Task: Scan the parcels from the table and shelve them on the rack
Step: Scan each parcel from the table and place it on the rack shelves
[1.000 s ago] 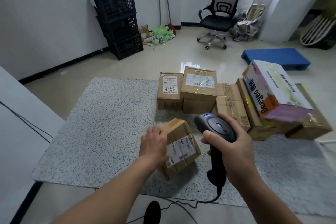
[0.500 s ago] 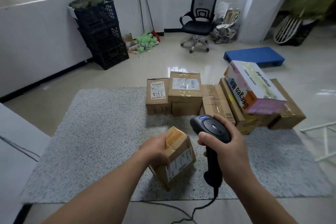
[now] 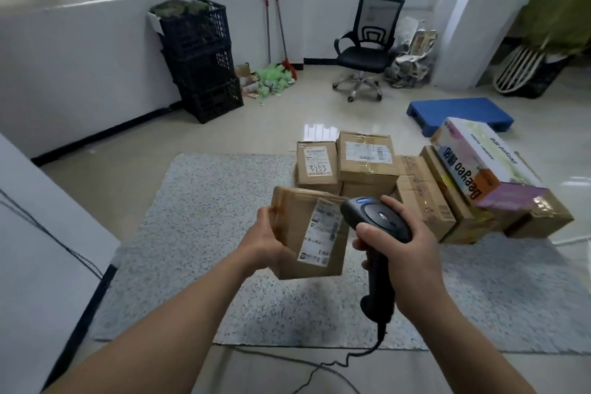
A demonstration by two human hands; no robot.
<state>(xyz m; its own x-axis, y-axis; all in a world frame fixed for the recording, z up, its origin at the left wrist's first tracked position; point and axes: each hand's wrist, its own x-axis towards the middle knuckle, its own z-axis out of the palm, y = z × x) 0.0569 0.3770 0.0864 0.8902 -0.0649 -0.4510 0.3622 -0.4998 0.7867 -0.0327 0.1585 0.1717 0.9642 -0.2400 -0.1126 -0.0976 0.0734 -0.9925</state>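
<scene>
Above the speckled bench (image 3: 208, 233), my left grip (image 3: 268, 240) clasps a small taped parcel (image 3: 297, 221) by its left edge, label facing me. My right grip (image 3: 406, 249) wraps the scanner (image 3: 377, 217). I judge the parcel light and stiff, its tape possibly slick.

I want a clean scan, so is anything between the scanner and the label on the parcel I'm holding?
Nothing visible. The left hand grips the parcel at its left side, off the label; the scanner in the right hand is right beside it.
</scene>
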